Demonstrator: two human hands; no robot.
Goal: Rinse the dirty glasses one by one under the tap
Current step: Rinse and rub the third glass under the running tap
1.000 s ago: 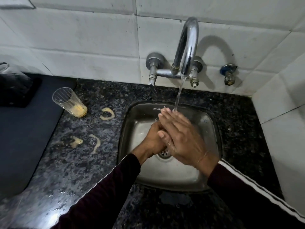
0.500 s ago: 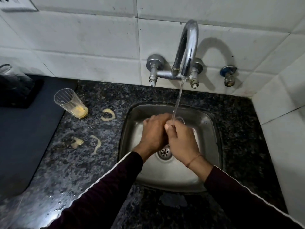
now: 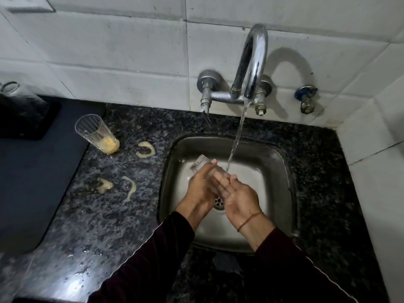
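A clear glass (image 3: 202,165) is gripped over the sink (image 3: 282,162) by the curled fingers of the left hand (image 3: 202,184). The right hand (image 3: 237,196), at its 3 o'clock, lies flat-fingered against it beneath the tap (image 3: 251,68) stream. A dirty glass (image 3: 96,133) stands at 9 o'clock.

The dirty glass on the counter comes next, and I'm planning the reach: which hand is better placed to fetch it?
Probably the left hand: the dirty glass stands on the counter left of the sink, on that hand's side. The right hand would have to cross over.
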